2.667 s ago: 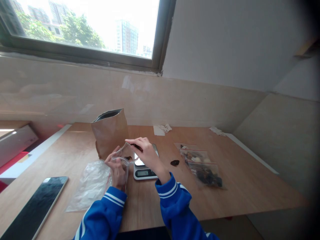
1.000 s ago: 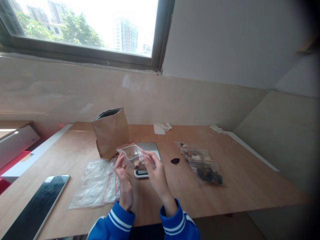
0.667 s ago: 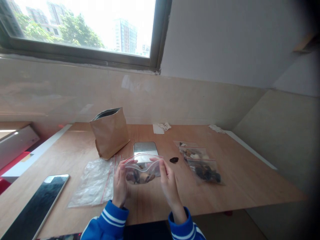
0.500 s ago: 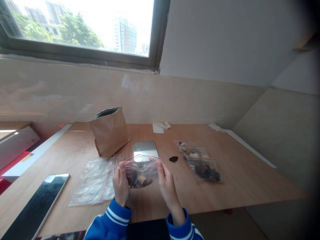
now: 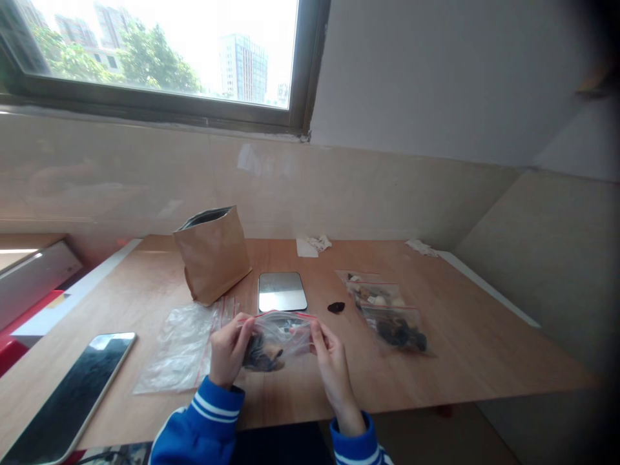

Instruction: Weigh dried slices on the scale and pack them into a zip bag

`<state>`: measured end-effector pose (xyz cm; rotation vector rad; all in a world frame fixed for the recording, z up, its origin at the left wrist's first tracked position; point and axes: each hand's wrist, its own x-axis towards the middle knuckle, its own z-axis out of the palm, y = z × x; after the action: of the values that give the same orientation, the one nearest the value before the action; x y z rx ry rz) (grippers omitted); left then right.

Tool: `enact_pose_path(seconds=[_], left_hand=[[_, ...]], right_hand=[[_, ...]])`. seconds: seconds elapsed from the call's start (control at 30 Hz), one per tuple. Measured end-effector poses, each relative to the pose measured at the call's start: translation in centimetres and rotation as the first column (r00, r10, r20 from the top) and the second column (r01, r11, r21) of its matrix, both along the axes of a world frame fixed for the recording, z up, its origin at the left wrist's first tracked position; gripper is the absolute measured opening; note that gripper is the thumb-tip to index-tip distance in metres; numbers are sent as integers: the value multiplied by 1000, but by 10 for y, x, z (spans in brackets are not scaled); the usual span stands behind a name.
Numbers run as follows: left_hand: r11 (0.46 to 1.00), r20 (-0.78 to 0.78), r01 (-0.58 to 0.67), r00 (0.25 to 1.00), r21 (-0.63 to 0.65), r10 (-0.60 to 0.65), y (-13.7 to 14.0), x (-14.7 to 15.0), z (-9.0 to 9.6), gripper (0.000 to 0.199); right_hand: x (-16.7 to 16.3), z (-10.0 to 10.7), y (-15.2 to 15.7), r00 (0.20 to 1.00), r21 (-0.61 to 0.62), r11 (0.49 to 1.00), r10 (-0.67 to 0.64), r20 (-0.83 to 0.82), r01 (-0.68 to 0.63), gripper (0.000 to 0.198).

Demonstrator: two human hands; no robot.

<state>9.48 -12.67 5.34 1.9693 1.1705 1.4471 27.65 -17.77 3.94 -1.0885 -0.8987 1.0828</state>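
Note:
Between my two hands is a clear zip-lock bag (image 5: 271, 352) with a red-lined top edge and brown and dark dried pieces inside. My left hand (image 5: 229, 349) pinches its upper left corner. At the upper right corner, my right hand (image 5: 331, 358) grips the bag between thumb and fingers. The bag is held just above the table, in front of a small flat scale (image 5: 282, 292) with a silver plate. Right of the scale lies a single dark dried piece (image 5: 336, 307). Flat clear zip-lock bags (image 5: 174, 349) lie left of my left hand.
A brown paper pouch (image 5: 213, 255) stands open-topped at the back left. Several filled zip-lock bags (image 5: 397, 329) overlap on the right. A large phone or tablet (image 5: 72, 397) lies at the front left. Crumpled tissue (image 5: 318, 243) rests near the wall.
My hands have lowered the bag slightly and moved a little apart, stretching its top edge straighter. The scale's plate now shows fully above the bag.

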Motion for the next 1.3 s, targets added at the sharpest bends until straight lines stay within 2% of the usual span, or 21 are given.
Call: enact_pose_path(seconds=[0.17,0.27,0.37,0.47,0.57,0.63,0.73,0.83,1.0,1.13,1.3], left_hand=[[990,-104,101,988,-98,-111,-9,10,26,29],[976,-145,192,968,-98,-205,-20,25,39,27],[975,-203,198,955,-98,-214,-29,38,43,24],[988,-164,110,978,-105,-126,-28,42,37,23],[986,30,-8,999,-165,13,-18,37,24,28],[970,163,-6,985,-242,47,-11,33,14,32],[936,313,43,947,-349,73,-4,28,-2,31],[912,426,91,900,-399,97,-2,24,-16,30],[918,430,28,889,-396,159,-2,18,-33,29],[945,378,-41,910,-324,169,-5,17,-38,29],[931,457,23,876,-363,157,-9,19,-39,31]], right_hand=[[3,-10,6,986,-42,996,-85,-143,80,49],[1,-5,6,963,-64,993,-116,-241,104,54],[-1,3,3,965,-45,994,-105,-242,97,51],[4,3,2,976,-36,991,-134,-174,130,51],[12,-6,6,960,-36,962,-274,-53,272,52],[16,-12,9,948,-10,948,-316,31,317,53],[17,-19,14,945,41,953,-305,122,302,52],[16,-25,19,944,49,959,-285,170,280,52],[12,-33,29,953,23,957,-289,88,288,49],[12,-36,33,952,8,952,-305,42,305,51],[14,-35,30,950,9,955,-295,97,296,51]])
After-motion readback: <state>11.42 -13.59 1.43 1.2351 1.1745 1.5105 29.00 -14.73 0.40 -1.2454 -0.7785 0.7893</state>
